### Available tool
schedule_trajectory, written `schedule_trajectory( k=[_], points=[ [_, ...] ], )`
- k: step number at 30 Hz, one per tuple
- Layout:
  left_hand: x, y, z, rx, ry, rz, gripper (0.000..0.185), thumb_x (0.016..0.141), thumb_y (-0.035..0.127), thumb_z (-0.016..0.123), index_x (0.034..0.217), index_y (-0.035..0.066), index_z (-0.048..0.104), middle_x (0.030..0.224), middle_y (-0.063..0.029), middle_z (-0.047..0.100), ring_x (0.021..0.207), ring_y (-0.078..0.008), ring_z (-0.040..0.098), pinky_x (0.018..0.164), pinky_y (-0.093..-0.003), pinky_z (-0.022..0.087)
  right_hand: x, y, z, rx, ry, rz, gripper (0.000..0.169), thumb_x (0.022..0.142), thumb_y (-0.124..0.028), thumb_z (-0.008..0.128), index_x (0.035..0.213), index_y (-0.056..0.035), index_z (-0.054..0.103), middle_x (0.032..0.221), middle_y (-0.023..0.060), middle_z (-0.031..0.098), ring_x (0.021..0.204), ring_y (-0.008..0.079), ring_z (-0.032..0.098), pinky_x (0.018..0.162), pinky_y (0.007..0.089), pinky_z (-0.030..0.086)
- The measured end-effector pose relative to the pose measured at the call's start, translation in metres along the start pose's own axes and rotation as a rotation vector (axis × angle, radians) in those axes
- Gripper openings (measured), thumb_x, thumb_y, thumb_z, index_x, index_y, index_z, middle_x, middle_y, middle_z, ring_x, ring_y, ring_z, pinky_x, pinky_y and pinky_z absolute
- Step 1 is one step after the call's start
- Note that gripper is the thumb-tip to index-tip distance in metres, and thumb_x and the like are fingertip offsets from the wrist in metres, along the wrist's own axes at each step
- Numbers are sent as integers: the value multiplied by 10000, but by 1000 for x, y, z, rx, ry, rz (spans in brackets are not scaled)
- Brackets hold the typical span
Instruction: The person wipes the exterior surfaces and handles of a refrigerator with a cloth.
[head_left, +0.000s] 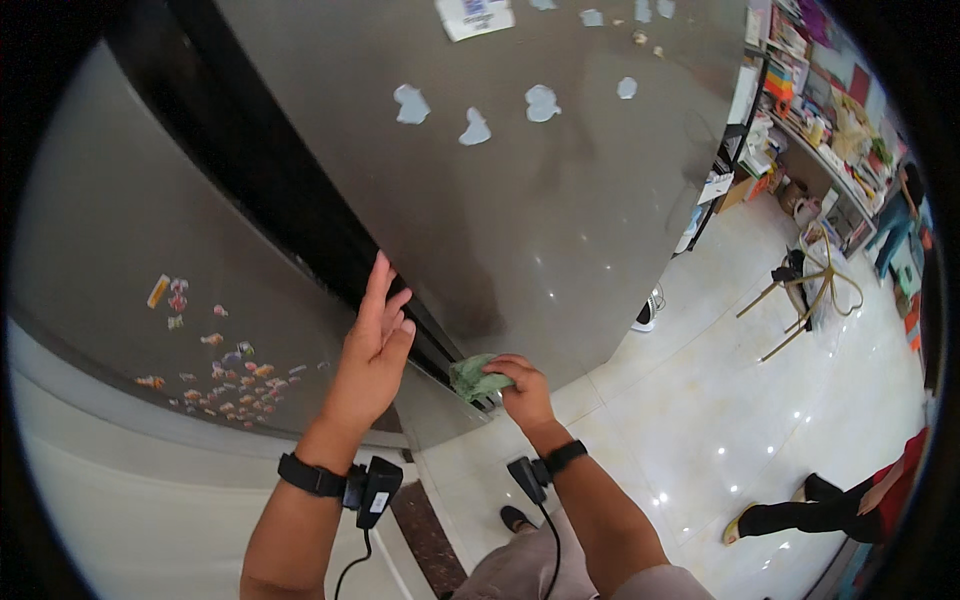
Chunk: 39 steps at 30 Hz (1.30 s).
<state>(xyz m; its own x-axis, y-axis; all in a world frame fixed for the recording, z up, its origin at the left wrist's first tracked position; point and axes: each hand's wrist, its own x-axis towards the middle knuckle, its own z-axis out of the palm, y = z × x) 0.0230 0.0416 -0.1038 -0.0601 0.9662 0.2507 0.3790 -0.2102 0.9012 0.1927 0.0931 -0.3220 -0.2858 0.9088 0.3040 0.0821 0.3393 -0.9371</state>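
My right hand (525, 390) grips a crumpled green cloth (474, 376) against the lower end of a black vertical recess (300, 187). The recess runs between two glossy grey panels, which look like refrigerator doors. Beside it, my left hand (379, 334) is raised with its fingers apart, holding nothing. Its fingertips are at the edge of the right-hand panel (480, 217); whether they touch it I cannot tell. Several pale patches and a white label with print mark that panel's upper part. Many small colourful stickers (240, 382) dot the left-hand panel (150, 225).
Below the left panel is a white surface (150, 517). At right, a gold-legged stool (817, 289) stands on shiny pale floor tiles (675, 405), near cluttered shelves (832, 157). One person in black trousers (802, 517) is at lower right; another (896, 221) is farther back.
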Motion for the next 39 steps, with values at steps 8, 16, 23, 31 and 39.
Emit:
schedule_trajectory(
  k=[8, 16, 23, 31, 39],
  points=[
    [2, 2, -1, -101, -20, -60, 872, 799, -153, 348, 1564, 189, 106, 1592, -152, 171, 1423, -320, 297, 1146, -418, 231, 66, -118, -33, -95, 471, -402, 593, 629, 163, 461, 1110, -112, 675, 1163, 119, 609, 1150, 365, 527, 1000, 424, 429],
    [-2, 0, 0, -94, -62, -58, 882, 778, -163, 341, 1562, 177, 126, 1584, -132, 213, 1413, -284, 326, 1144, -406, 245, -14, 19, 25, -162, -150, 160, 469, 739, 132, 536, 1126, -94, 672, 1070, 88, 668, 991, 262, 641, 853, 358, 523],
    [-55, -43, 9, -241, -7, -221, 571, 971, 55, 548, 1493, 85, 316, 1413, -122, 466, 1244, -193, 495, 1022, -309, 415, -22, -78, -22, 1307, -101, 603, 379, 894, 38, 590, 1261, -56, 564, 1180, 74, 641, 1066, 203, 623, 896, 362, 529],
    [-88, -41, 42, -500, -48, -370, 452, 905, 124, 696, 1309, 18, 525, 1232, -67, 575, 1060, -108, 561, 870, -259, 490, -30, -108, -28, 1067, -232, 527, 392, 890, 5, 624, 1271, -38, 537, 1202, 69, 623, 1105, 186, 592, 958, 355, 480],
    [-115, -44, 42, 95, 62, -271, 262, 847, 105, 735, 1074, 17, 637, 991, -60, 637, 923, -158, 605, 808, -289, 489, -62, -76, -9, 684, -196, 496, 486, 881, -94, 694, 1314, -48, 479, 1162, 71, 613, 1055, 167, 588, 917, 317, 484]
  ],
)
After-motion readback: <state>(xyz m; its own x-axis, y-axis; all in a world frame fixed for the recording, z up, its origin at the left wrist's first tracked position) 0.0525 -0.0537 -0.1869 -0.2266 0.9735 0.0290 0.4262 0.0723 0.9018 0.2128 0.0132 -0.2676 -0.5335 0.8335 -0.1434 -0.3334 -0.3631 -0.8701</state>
